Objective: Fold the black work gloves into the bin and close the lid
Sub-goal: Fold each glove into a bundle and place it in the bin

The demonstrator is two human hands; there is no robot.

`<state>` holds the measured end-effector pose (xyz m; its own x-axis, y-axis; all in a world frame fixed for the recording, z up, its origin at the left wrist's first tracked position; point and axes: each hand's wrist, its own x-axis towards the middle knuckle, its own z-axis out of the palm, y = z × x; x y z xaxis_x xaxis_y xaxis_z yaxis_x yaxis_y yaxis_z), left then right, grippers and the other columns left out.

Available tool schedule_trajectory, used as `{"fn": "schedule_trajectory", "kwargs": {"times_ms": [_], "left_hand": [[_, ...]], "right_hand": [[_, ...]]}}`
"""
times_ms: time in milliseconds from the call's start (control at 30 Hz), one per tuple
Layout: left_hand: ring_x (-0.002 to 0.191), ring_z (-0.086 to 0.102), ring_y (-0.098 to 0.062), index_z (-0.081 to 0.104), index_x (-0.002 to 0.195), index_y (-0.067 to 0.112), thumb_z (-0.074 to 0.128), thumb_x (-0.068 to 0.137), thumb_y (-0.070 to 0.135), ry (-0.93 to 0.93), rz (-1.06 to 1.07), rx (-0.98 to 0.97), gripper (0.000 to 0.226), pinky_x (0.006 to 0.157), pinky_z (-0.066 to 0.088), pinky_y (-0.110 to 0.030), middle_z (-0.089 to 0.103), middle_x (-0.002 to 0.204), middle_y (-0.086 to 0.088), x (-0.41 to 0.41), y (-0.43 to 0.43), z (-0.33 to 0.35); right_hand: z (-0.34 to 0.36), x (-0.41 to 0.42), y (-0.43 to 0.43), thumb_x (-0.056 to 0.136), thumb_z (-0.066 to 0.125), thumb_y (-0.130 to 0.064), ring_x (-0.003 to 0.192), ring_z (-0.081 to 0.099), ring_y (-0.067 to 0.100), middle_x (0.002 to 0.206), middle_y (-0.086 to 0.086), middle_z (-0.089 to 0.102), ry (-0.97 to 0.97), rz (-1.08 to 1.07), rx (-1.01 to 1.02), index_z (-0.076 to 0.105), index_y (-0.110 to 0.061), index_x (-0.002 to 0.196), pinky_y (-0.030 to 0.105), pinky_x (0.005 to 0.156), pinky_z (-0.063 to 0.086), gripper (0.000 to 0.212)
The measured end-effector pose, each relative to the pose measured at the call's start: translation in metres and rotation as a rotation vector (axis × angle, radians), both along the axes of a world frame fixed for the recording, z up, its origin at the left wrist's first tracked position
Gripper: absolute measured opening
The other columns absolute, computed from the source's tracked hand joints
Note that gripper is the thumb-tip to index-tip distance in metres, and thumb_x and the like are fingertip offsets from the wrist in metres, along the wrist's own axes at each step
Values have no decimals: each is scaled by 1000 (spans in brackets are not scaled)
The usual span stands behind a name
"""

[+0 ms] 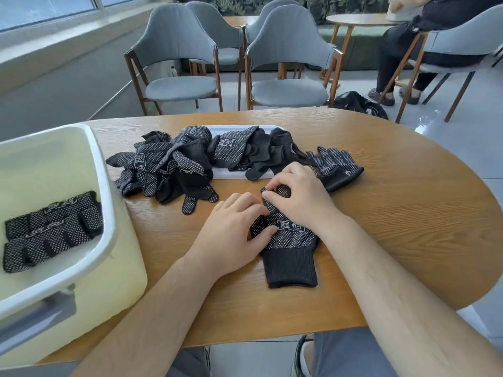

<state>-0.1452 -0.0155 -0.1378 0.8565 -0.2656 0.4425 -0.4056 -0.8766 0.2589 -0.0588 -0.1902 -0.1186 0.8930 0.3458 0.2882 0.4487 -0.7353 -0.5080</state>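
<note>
Bare forearms, no sleeves, blue jeans (pixel 351 355), dark sneakers (pixel 300 357)

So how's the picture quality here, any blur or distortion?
Head view: even daylight, soft shadows; wide-angle bending curves the table edge and chairs; the bin at left looks slightly smeared; hands and the glove are sharp.

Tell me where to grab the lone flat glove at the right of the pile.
Probably the ribbed cuff of the lone glove, at its near right end. It lies flat on the table, fingers pointing away; the right hand covers its left side, so come from the right.
</note>
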Motion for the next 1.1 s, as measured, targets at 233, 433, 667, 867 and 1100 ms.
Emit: {"fn": "schedule_trajectory", "kwargs": {"times_ms": [233, 433, 667, 867, 1100], "left_hand": [[106, 52, -13, 67, 110, 25, 58, 91, 54, 20, 17, 25, 36, 90, 39, -30, 57, 112, 13, 0, 0, 2], [119, 51, -12, 63, 126, 27, 53, 94, 51, 39, 7, 35, 41, 98, 40, -31, 55, 130, 14, -4, -1, 6], [152, 20, -2, 44, 151, 31, 36, 96, 63, 209, -40, 88, 65, 122, 10, -26, 32, 162, 17, -6, -4, 8], [145, 37, -4, 56, 142, 29, 46, 94, 61, 151, -72, 105, 59, 119, 27, -32, 45, 154, 16, -12, 2, 8], [150, 26, -5, 48, 147, 32, 39, 93, 66, 188, -71, 113, 64, 122, 21, -32, 34, 161, 15, -11, -1, 9]], "right_hand": [[-8, 2, -3, 88, 76, -39, 105, 50, 17, 99, -7, 54, -127, -39, 113, 77, -26, 90, 33, 96, 41, 14], [-8, 2, -5, 91, 70, -43, 105, 52, 21, 100, -5, 57, -114, -61, 68, 78, -30, 96, 41, 99, 42, 15], [-5, 3, -22, 92, 68, -34, 114, 50, 20, 104, -6, 56, -49, -178, 82, 73, -28, 99, 45, 104, 43, 11], [-7, -5, -30, 88, 71, -28, 106, 50, 15, 99, -8, 57, -100, -163, 173, 74, -28, 89, 42, 100, 44, 3], [-8, -5, -26, 87, 73, -46, 108, 46, 15, 103, -12, 56, -76, -128, 35, 78, -37, 93, 34, 101, 33, 12]]}}
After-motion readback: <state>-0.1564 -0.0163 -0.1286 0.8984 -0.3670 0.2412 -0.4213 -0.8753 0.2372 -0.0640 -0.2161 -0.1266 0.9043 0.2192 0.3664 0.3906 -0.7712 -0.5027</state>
